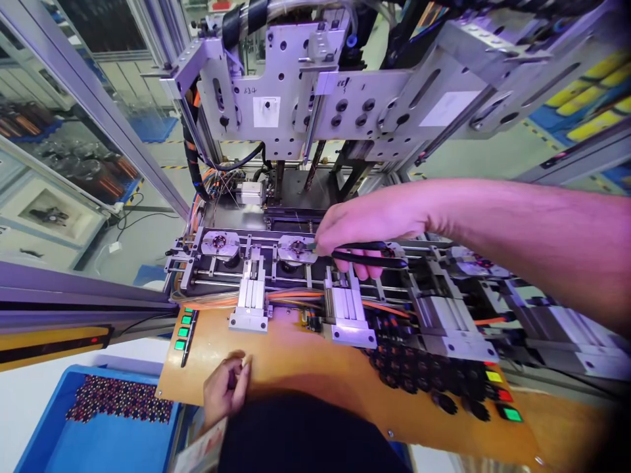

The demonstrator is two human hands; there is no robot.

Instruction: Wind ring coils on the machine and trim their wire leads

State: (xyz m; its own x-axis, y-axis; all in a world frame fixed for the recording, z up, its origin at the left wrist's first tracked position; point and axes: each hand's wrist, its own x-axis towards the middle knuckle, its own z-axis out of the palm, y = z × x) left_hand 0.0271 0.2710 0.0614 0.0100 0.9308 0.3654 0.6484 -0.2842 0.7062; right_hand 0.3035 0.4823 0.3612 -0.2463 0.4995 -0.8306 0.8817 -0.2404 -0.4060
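Note:
My right hand [355, 230] reaches across from the right, closed around black-handled pliers [374, 257]. Their jaws point left, at the second metal fixture plate [290, 256], where a small round part [297, 247] sits; whether they touch it I cannot tell. Further left, another fixture plate [210, 247] carries a round part with a dark, reddish ring [219, 242]. Low over the orange-brown board, my left hand [224, 387] has its fingers curled and thumb close to the forefinger; anything inside them is hidden.
Metal clamp blocks [252, 302] line the board [286, 355]. Several black toothed round parts [419, 374] lie at its right. Green buttons [183, 332] are on the left. A blue tray [64, 433] holds small dark parts. A large machine plate [365, 112] hangs above.

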